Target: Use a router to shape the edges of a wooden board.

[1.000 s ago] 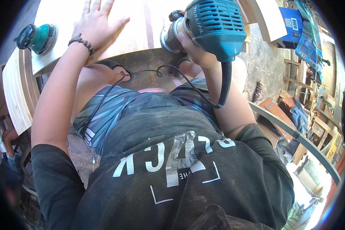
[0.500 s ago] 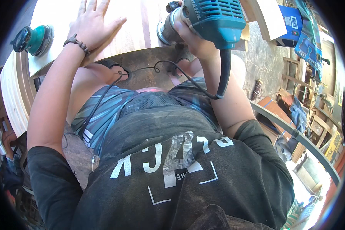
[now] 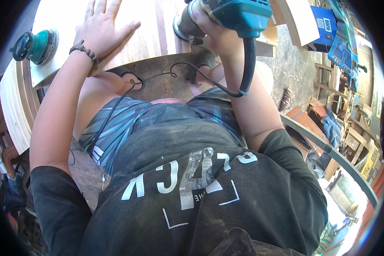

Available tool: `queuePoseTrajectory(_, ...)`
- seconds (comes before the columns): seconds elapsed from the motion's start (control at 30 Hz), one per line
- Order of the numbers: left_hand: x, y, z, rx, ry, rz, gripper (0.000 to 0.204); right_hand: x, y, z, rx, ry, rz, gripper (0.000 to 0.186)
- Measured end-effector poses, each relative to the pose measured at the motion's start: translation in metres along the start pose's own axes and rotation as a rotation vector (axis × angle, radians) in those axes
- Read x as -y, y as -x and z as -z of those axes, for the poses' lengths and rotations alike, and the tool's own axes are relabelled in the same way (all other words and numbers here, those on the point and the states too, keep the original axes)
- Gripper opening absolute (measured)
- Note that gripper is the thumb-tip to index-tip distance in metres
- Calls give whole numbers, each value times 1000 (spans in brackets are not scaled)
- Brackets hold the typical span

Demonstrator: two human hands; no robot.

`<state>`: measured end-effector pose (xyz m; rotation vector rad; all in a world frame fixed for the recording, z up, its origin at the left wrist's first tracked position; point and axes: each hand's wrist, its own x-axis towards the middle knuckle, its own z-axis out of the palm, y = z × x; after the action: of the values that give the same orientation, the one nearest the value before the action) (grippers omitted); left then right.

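Observation:
My left hand [image 3: 101, 33] lies flat on a pale wooden board [image 3: 151, 36], fingers spread, with a braided bracelet at the wrist. My right hand [image 3: 213, 32] is wrapped round the lower part of a teal power router [image 3: 242, 19]. The router's round metal base meets the board near its right end, and the top of its motor is cut off by the picture's edge. From its body a thick black cord [image 3: 248, 68] hangs over my right forearm and runs down between my legs. A teal and black sander [image 3: 36, 46] rests on the board's left end, beside my left hand.
Stacked wood [image 3: 19, 106] stands below the board at the left. At the right are a blue machine [image 3: 324, 26], a wooden piece [image 3: 296, 21], a curved grey bar [image 3: 333, 153] and cluttered scrap timber [image 3: 356, 143]. Both my feet are on the concrete floor [image 3: 166, 85] below the board.
My right hand and the router have shifted slightly upward in the picture, farther along the board, and the cord has risen with them. My left hand stays pressed in nearly the same spot.

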<state>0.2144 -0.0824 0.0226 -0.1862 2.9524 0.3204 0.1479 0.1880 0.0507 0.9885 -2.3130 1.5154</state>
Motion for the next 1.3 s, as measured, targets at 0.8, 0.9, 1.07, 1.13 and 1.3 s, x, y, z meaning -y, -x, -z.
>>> queuePoseTrajectory(0.8, 26, -50, -18, -239, -13, 224, 129, -15, -27, -6, 5, -66, -22, 24)
queuePoseTrajectory(0.9, 25, -49, -22, -323, -66, 179, 126, -20, -32, -6, 14, -103, -37, 25)
queuePoseTrajectory(1.07, 24, -49, -24, -309, -49, 187, 118, -38, -41, -9, 63, -364, -104, 27)
queuePoseTrajectory(1.13, 24, -49, -24, -292, -27, 202, 119, -46, -45, -9, 111, -478, -147, 25)
queuePoseTrajectory(1.3, 21, -48, -22, -322, -26, 208, 119, -62, -53, -5, -16, 275, 98, 24)
